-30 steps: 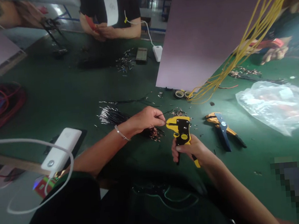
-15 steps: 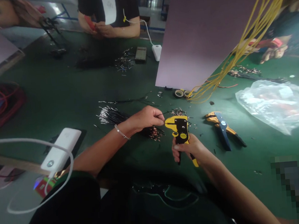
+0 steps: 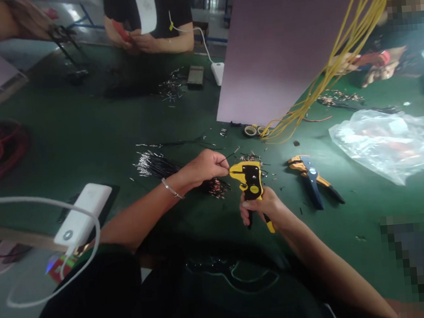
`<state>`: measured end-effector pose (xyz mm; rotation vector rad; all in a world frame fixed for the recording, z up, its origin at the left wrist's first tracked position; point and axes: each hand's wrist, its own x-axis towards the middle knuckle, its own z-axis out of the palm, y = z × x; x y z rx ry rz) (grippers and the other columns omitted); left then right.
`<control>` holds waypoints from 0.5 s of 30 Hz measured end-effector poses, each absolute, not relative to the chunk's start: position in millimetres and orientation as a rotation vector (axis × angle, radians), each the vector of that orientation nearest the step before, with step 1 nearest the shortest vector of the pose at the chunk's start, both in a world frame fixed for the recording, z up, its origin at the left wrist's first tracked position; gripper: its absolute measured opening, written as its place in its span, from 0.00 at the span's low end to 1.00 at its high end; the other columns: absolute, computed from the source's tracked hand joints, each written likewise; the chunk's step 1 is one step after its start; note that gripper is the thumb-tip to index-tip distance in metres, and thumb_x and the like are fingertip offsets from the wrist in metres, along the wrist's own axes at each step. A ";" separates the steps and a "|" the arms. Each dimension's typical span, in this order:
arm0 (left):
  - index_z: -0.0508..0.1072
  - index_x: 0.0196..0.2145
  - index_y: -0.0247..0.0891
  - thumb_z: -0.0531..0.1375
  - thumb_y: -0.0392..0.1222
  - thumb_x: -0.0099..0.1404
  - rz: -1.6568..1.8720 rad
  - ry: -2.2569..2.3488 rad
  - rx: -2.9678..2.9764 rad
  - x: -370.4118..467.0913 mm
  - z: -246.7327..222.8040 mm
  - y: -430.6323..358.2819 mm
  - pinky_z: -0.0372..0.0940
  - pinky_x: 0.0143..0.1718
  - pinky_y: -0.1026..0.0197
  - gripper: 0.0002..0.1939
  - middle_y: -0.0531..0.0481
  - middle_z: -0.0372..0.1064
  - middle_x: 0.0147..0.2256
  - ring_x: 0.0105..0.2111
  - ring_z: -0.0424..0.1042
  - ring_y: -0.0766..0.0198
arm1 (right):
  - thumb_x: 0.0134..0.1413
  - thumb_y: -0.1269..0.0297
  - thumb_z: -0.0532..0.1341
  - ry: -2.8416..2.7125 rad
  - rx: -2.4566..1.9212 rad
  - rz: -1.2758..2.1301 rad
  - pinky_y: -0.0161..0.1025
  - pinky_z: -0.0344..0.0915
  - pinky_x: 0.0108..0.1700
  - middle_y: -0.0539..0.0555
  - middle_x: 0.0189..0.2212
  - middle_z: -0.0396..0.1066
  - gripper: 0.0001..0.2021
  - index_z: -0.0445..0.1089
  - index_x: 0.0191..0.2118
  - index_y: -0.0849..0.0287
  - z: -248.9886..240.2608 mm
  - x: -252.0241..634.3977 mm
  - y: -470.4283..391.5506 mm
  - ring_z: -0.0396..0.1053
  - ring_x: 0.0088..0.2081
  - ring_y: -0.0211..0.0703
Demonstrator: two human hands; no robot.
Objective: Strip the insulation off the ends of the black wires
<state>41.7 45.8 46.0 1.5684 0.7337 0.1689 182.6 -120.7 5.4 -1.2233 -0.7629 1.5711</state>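
Note:
My right hand point(image 3: 262, 206) is wrapped round the handles of a yellow and black wire stripper point(image 3: 252, 180), its jaws turned to the left. At those jaws, my left hand point(image 3: 212, 165) pinches a thin black wire point(image 3: 231, 154) whose far end sticks up to the right. Whether the wire's near end sits inside the jaws is hidden by the fingertips. Below my left wrist lies a bundle of black wires point(image 3: 161, 165), silvery tips on the left and bare copper ends point(image 3: 217, 188) on the right. Small scraps point(image 3: 248, 157) lie just behind the stripper.
A second wire stripper point(image 3: 311, 178), blue and orange, rests on the green table to the right, near a clear plastic bag point(image 3: 386, 140). Yellow wires point(image 3: 317, 92) hang beside an upright board point(image 3: 269, 51). A white power bank point(image 3: 84, 213) lies left. Co-workers' hands point(image 3: 146, 40) hold red tools opposite.
The whole view has shifted slightly. The black wire in my left hand now points more steeply upward, and the stripper's head is closer to my left fingertips.

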 end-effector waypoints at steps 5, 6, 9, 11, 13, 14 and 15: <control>0.72 0.23 0.33 0.61 0.33 0.49 0.231 0.727 1.617 42.9 42.0 46.9 0.50 0.21 0.67 0.00 0.57 0.62 0.18 0.18 0.55 0.75 | 0.45 0.66 0.66 -0.767 -1.227 1.568 0.36 0.65 0.21 0.49 0.16 0.70 0.07 0.69 0.27 0.62 7.9 184.2 -120.8 0.69 0.17 0.40; 0.72 0.22 0.33 0.61 0.33 0.49 0.241 0.722 1.647 42.8 41.4 47.2 0.51 0.21 0.66 0.00 0.56 0.62 0.18 0.19 0.56 0.74 | 0.45 0.66 0.66 -0.778 -1.247 1.560 0.35 0.64 0.21 0.49 0.16 0.70 0.07 0.69 0.27 0.62 9.0 184.4 -120.7 0.69 0.17 0.40; 0.71 0.22 0.34 0.61 0.34 0.49 0.267 0.700 1.690 42.5 39.0 46.8 0.51 0.22 0.66 0.01 0.56 0.62 0.19 0.19 0.56 0.74 | 0.46 0.63 0.67 -0.811 -1.314 1.497 0.35 0.64 0.21 0.50 0.16 0.70 0.08 0.69 0.26 0.61 10.7 183.9 -120.3 0.69 0.18 0.41; 0.71 0.22 0.35 0.62 0.35 0.50 0.287 0.696 1.669 42.7 37.2 45.9 0.50 0.21 0.65 0.02 0.56 0.61 0.18 0.18 0.55 0.74 | 0.45 0.61 0.67 -0.817 -1.345 1.457 0.36 0.64 0.21 0.50 0.15 0.70 0.10 0.68 0.26 0.61 10.2 183.1 -120.0 0.68 0.17 0.41; 0.71 0.22 0.35 0.62 0.35 0.50 0.303 0.705 1.653 43.1 36.1 45.3 0.50 0.21 0.65 0.02 0.57 0.61 0.18 0.18 0.54 0.75 | 0.45 0.61 0.68 -0.798 -1.352 1.450 0.37 0.64 0.21 0.50 0.15 0.70 0.10 0.68 0.26 0.61 9.7 182.2 -120.1 0.68 0.17 0.41; 0.71 0.22 0.35 0.62 0.35 0.50 0.306 0.709 1.658 43.3 36.0 45.2 0.50 0.22 0.65 0.02 0.56 0.62 0.19 0.19 0.55 0.74 | 0.44 0.61 0.68 -0.783 -1.350 1.456 0.37 0.64 0.21 0.50 0.15 0.70 0.11 0.68 0.26 0.61 9.7 181.8 -120.3 0.67 0.17 0.41; 0.71 0.22 0.35 0.62 0.35 0.50 0.306 0.710 1.669 43.5 36.2 45.4 0.51 0.22 0.65 0.02 0.56 0.62 0.19 0.19 0.56 0.74 | 0.44 0.61 0.68 -0.768 -1.348 1.467 0.38 0.64 0.21 0.50 0.16 0.69 0.10 0.68 0.26 0.61 10.0 181.2 -120.6 0.67 0.17 0.41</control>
